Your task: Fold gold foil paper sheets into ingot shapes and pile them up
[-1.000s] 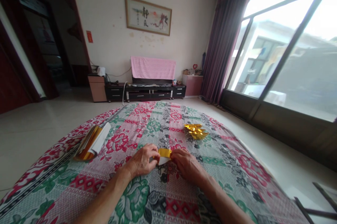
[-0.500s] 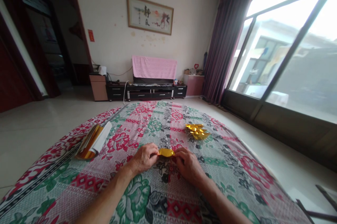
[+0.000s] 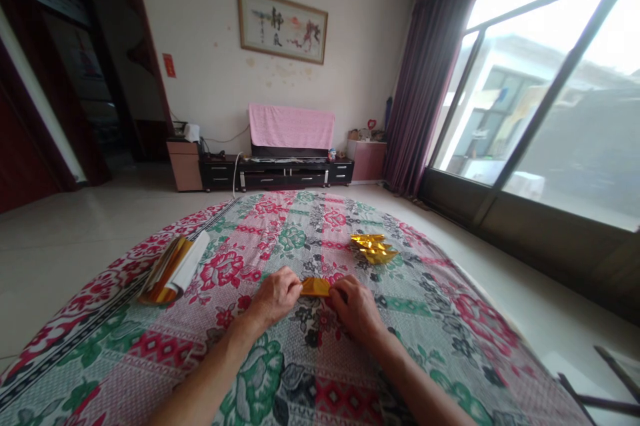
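A small folded piece of gold foil paper (image 3: 315, 287) is stretched between my two hands, just above the flowered cloth. My left hand (image 3: 279, 293) pinches its left end, fingers closed. Its right end sits between the thumb and fingers of my right hand (image 3: 354, 301), also closed. Beyond my right hand, several folded gold paper ingots (image 3: 375, 249) lie close together on the cloth. Off to the left rests a loosely rolled stack of gold and white paper sheets (image 3: 175, 269). The fingertips partly hide both ends of the held paper.
A patterned cloth (image 3: 260, 373) in pink, green and grey covers the round table. Past it stand a low black TV cabinet (image 3: 295, 176) and a screen draped with a pink towel (image 3: 291, 126). Large windows (image 3: 565, 93) are on the right; a dark metal frame (image 3: 600, 402) shows at lower right.
The held gold paper has turned in my fingers, and its face now looks flatter and darker. Both hands keep their grip in nearly the same place. The view has shifted slightly.
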Tool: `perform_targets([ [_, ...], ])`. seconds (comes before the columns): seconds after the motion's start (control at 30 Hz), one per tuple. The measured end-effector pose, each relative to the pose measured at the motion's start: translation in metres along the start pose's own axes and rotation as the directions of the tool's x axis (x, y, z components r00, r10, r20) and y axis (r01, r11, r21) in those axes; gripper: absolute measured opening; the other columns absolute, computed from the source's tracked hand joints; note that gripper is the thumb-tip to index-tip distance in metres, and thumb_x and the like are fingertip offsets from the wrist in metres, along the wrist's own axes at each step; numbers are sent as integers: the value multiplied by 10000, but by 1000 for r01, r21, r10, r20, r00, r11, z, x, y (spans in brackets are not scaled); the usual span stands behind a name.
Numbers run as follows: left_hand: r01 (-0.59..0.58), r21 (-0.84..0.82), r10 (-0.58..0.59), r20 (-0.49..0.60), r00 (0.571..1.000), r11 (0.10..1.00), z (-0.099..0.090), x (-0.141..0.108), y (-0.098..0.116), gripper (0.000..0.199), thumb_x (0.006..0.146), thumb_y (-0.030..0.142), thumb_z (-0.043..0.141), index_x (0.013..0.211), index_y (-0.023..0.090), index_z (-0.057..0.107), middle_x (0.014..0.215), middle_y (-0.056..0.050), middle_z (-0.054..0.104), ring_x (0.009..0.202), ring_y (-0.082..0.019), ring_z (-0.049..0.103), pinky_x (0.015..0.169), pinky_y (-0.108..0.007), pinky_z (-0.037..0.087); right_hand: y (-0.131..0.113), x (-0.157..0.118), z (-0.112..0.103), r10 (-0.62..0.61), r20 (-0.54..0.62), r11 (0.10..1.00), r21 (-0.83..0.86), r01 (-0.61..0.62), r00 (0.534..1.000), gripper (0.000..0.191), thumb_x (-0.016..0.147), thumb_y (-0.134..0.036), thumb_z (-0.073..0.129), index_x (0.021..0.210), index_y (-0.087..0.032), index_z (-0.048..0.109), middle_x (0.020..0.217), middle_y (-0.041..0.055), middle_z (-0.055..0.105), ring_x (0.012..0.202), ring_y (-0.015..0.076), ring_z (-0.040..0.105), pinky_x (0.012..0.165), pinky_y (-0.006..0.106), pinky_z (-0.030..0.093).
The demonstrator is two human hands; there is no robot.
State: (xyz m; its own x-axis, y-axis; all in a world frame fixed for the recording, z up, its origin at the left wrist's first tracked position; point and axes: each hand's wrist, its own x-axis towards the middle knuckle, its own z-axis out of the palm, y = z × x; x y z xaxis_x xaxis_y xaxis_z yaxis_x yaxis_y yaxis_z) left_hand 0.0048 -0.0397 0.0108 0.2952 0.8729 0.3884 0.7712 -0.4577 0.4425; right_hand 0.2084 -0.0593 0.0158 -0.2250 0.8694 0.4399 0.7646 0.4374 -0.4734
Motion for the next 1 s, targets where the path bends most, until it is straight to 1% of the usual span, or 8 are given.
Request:
perform_targets([
  [0.17,24,-17,-24,-21,999,1000,0,-1,3,151,806,178,477,762,164,620,795,-34,599,744,-136,570,702,-236,423,1,3,0,46,-1,999,-11,-46,999,210,835,-205,482,692,-166,631,747,27,592,704,126,547,658,207,369],
  [0.3,38,-40,-39,-12,999,998,1,-1,4,156,802,175,484,860,177,629,835,-30,599,721,-129,565,689,-232,430,3,4,2,60,-3,998,-1,-60,998,165,814,-202,515,715,-171,642,763,23,593,701,122,543,657,203,365],
  [0.5,24,-44,-25,-21,999,999,1,-2,4,217,793,156,502,969,204,620,818,-14,583,727,-130,559,700,-230,431,4,8,0,27,39,999,-23,-26,999,174,810,-190,525,686,-173,646,745,22,588,703,121,537,650,200,358],
  [0.6,14,-60,-15,-12,1000,998,1,-2,3,201,812,154,483,923,216,639,835,-12,591,757,-129,568,727,-230,434,4,10,-2,7,65,999,-48,-4,998,183,813,-190,521,680,-175,645,733,20,589,713,124,538,659,203,356],
  [0.7,-4,-72,3,-5,1000,997,2,-2,3,200,836,174,473,872,215,665,861,-18,601,805,-130,578,762,-228,435,4,13,-2,15,74,997,-74,-9,997,177,809,-186,519,676,-175,635,734,17,583,713,123,537,652,201,353],
  [0.83,-26,-48,27,11,1000,999,3,-3,2,238,865,191,448,886,220,683,855,-24,593,797,-125,576,748,-218,440,3,15,-1,43,66,994,-103,-36,997,155,800,-181,523,684,-174,625,750,19,581,720,124,540,658,201,353],
  [1.0,-20,-22,20,35,999,1000,3,-1,2,238,863,179,455,885,220,689,853,-25,585,798,-119,572,754,-211,440,4,15,0,52,77,993,-107,-44,996,153,805,-184,518,696,-178,626,759,18,575,723,126,544,666,203,360],
])
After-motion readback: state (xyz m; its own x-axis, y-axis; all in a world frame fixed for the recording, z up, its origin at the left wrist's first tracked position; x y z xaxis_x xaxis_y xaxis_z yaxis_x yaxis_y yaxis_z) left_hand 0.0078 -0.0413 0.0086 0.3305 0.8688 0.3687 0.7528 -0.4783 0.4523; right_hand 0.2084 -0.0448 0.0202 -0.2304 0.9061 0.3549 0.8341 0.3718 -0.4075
